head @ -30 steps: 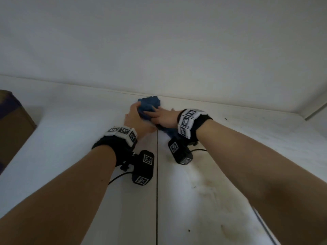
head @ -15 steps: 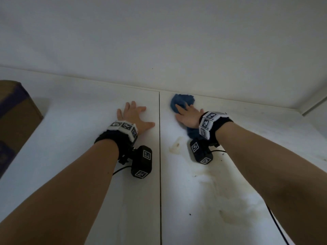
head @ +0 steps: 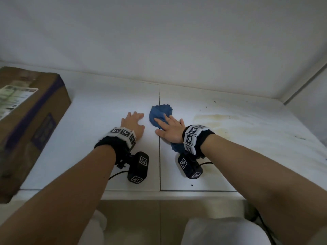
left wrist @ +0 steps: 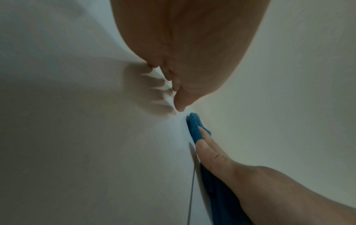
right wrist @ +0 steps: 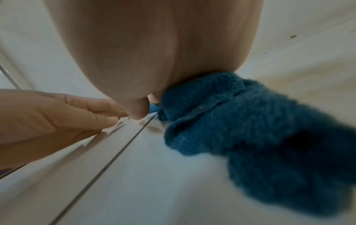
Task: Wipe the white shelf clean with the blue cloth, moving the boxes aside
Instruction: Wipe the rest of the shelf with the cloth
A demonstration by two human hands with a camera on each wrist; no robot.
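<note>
The blue cloth [head: 160, 113] lies bunched on the white shelf [head: 99, 110], across the dark seam [head: 159, 167] between its two panels. My right hand [head: 168, 127] presses flat on the cloth with straight fingers; a tail of cloth [head: 176, 147] sticks out under the wrist. My left hand [head: 133, 123] rests flat on the bare shelf just left of the cloth, fingers spread. In the right wrist view the cloth [right wrist: 250, 129] bulges from under the palm, and the left hand [right wrist: 57, 115] lies beside it. The left wrist view shows the cloth [left wrist: 195, 129] under the right hand's fingers [left wrist: 210, 152].
A brown cardboard box [head: 30, 121] with purple tape and a label stands at the shelf's left end. Yellowish stains [head: 217, 122] and dark specks mark the right panel. The back wall [head: 159, 41] and a right side wall [head: 311, 96] close the shelf in. The front edge [head: 168, 193] is near.
A second ago both hands held the cloth at the back wall. The left hand let go and lies flat; the right hand has drawn the cloth toward me and left, onto the seam.
</note>
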